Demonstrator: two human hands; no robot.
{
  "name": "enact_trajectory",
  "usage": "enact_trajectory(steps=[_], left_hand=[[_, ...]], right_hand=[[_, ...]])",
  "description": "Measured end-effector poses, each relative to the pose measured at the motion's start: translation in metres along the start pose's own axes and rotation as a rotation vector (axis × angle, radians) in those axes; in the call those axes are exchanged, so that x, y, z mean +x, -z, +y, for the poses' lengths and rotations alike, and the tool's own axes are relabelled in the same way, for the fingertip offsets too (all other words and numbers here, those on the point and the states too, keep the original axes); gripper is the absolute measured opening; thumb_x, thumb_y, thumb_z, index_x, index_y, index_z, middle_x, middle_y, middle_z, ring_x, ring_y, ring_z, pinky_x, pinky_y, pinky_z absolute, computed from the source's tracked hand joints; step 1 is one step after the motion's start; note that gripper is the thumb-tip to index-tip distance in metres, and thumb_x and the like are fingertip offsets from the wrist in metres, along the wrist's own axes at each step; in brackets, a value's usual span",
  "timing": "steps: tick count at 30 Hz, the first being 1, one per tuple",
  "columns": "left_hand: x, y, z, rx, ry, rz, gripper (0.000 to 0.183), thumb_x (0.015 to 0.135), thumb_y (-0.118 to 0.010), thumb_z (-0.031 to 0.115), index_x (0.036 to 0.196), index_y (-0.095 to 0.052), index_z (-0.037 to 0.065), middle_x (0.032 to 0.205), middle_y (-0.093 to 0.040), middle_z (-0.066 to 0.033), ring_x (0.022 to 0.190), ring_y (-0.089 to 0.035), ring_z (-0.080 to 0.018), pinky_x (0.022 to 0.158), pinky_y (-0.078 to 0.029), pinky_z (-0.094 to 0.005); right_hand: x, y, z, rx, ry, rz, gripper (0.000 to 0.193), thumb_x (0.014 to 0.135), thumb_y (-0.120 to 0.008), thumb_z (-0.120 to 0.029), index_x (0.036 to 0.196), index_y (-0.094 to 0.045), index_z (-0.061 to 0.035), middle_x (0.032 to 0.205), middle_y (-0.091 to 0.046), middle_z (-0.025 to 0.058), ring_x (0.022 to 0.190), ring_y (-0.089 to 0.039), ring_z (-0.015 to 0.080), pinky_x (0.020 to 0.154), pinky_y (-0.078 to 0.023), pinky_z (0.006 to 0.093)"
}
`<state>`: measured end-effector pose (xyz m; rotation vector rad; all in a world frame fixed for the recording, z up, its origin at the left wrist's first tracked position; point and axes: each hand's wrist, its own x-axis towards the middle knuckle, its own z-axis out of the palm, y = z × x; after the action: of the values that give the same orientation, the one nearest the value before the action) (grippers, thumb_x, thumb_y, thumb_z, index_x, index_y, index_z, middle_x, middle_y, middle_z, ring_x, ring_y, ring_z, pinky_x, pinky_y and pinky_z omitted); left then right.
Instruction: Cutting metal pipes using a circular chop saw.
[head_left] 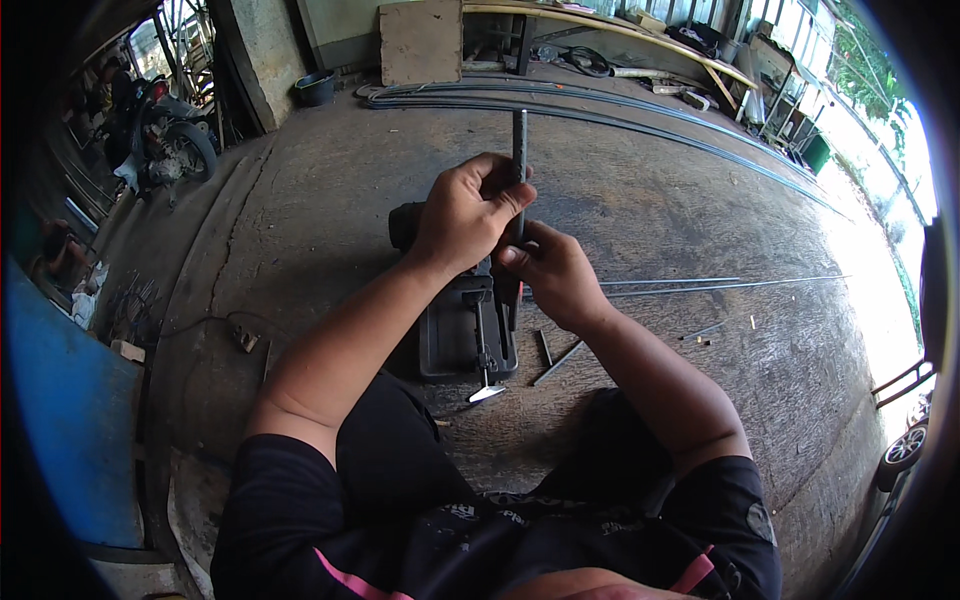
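A short dark metal rod stands upright between my hands, above a black machine with a clamp screw on the floor; it looks like a cut-off saw. My left hand is closed around the rod's middle, thumb pressed against it. Lower down, my right hand pinches near the rod's bottom end. Part of the machine lies hidden behind my hands and left forearm. Just right of its base are two short cut rods on the concrete.
Long thin rods extend rightward from the machine. A bundle of long bars crosses the floor farther off. A motorcycle stands at far left, a black bucket by the wall, and a blue panel at near left.
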<state>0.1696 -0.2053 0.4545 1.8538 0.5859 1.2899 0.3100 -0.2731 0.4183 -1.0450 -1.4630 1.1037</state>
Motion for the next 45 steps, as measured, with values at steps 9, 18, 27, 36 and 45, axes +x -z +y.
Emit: enact_trajectory(steps=[9,18,27,36,45], left_hand=[[-0.003,-0.003,0.007,0.001,-0.054,0.021,0.019,0.086,-0.073,0.017,0.090,-0.061,0.002,0.078,-0.065,-0.0027,0.073,-0.061,-0.0093,0.068,-0.049,-0.0250],[-0.003,-0.010,0.004,-0.001,-0.110,0.047,0.025,0.085,-0.074,0.021,0.087,-0.056,0.005,0.073,-0.062,0.0000,0.068,-0.058,-0.0071,0.063,-0.047,-0.0233],[-0.008,-0.014,0.005,0.046,-0.130,0.041,0.028,0.085,-0.075,0.021,0.090,-0.053,0.006,0.072,-0.058,0.0016,0.066,-0.055,-0.0062,0.062,-0.045,-0.0222],[-0.016,-0.012,0.008,-0.004,-0.188,-0.107,0.023,0.088,-0.070,0.012,0.096,-0.051,0.005,0.085,-0.060,-0.0003,0.081,-0.059,-0.0065,0.077,-0.048,-0.0223],[-0.006,-0.026,-0.048,0.175,0.219,-0.294,0.029,0.088,-0.070,0.020,0.106,-0.060,-0.001,0.096,-0.063,-0.0055,0.089,-0.063,-0.0139,0.083,-0.051,-0.0249]], right_hand=[[-0.008,-0.004,-0.009,0.017,-0.052,-0.010,0.024,0.095,-0.058,-0.014,0.110,-0.060,0.0040,0.093,-0.067,0.0078,0.090,-0.062,0.0109,0.081,-0.050,0.0283],[-0.013,-0.001,-0.009,0.016,-0.044,-0.035,0.028,0.097,-0.056,-0.012,0.117,-0.058,0.0059,0.097,-0.067,0.0094,0.092,-0.060,0.0108,0.083,-0.049,0.0296],[-0.015,-0.001,-0.004,0.148,-0.034,-0.035,0.029,0.096,-0.056,-0.009,0.120,-0.056,0.0069,0.099,-0.067,0.0121,0.096,-0.063,0.0142,0.085,-0.051,0.0300],[-0.016,0.003,0.005,-0.012,0.083,0.033,0.023,0.093,-0.059,-0.008,0.113,-0.058,0.0034,0.098,-0.067,0.0093,0.095,-0.062,0.0125,0.087,-0.048,0.0294],[-0.023,0.023,0.067,0.459,-0.212,0.139,0.031,0.102,-0.046,-0.030,0.115,-0.048,-0.0024,0.080,-0.054,0.0033,0.065,-0.052,0.0115,0.059,-0.045,0.0273]])
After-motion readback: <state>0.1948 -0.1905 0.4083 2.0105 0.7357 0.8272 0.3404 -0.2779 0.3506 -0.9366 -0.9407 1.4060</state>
